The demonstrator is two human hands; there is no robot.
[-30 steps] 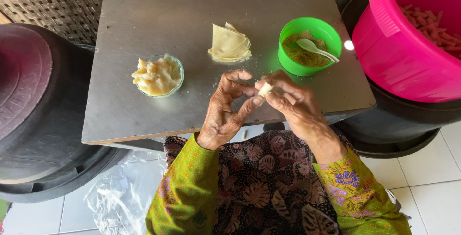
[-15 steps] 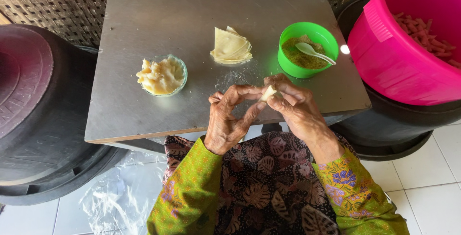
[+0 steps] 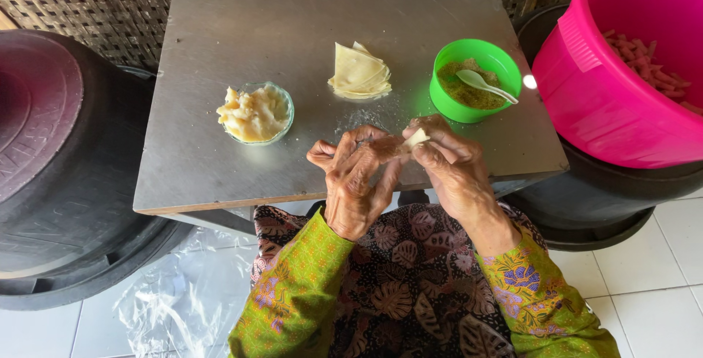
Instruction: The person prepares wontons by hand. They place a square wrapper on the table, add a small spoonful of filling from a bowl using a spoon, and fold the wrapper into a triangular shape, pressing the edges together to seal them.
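**Both hands pinched a small pastry piece at the board's near edge**

Low in the frame's centre, the left hand (image 3: 356, 182) and right hand (image 3: 450, 168) met, fingertips closed together on a small pale pastry piece (image 3: 416, 138). Beyond, on the grey board (image 3: 242, 28), sat a glass bowl of paste (image 3: 255, 113), stacked wrappers (image 3: 359, 72), and a green bowl (image 3: 474, 80) with a spoon (image 3: 485, 84). A pink tub (image 3: 622, 87) stood at upper right.

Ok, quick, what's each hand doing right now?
Left hand: fingers closed on the small pale wrapper piece.
Right hand: fingers pinching the same piece.
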